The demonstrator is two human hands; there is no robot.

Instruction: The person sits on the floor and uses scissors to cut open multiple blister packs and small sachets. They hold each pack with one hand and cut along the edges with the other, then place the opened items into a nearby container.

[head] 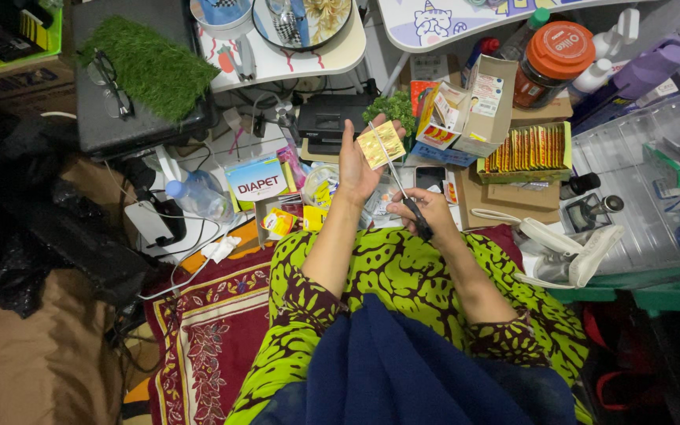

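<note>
Above green-patterned lap [403,271] — left hand [356,161], fingers pinching small yellow foil sachet [380,144]; right hand [426,211], fingers closed through black-handled steel scissors [400,185] — blades touching sachet.

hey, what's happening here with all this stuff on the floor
A person sits on the floor amid clutter. The left hand holds up a small yellow packet. The right hand grips scissors, blades raised against the packet's edge. A tray of similar yellow packets sits ahead to the right.
</note>
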